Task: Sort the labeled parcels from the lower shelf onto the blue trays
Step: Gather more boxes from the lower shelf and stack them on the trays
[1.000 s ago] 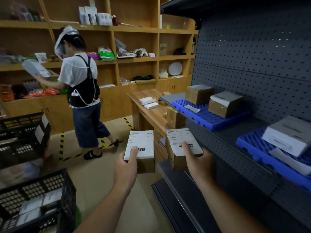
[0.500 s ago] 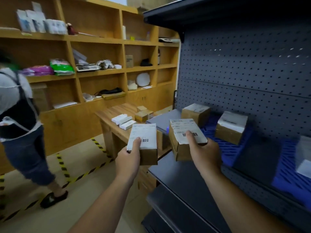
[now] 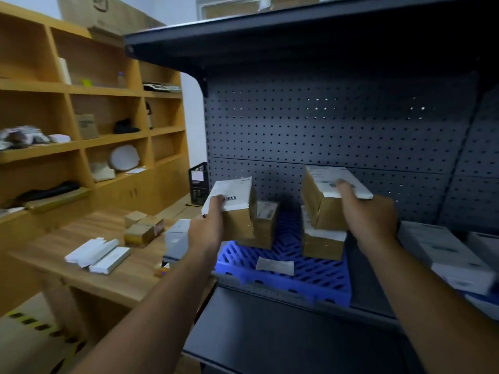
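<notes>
Since the earlier frame both hands have risen over the blue tray [image 3: 310,276], the left hand [image 3: 206,230] clasped around one labeled parcel [image 3: 235,206] and the right hand [image 3: 370,217] around another parcel [image 3: 324,201], above two boxes [image 3: 322,242] resting there.

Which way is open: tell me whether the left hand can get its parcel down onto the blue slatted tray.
Probably yes. The left hand holds its brown labelled parcel above the blue slatted tray, whose front left looks bare.
</notes>
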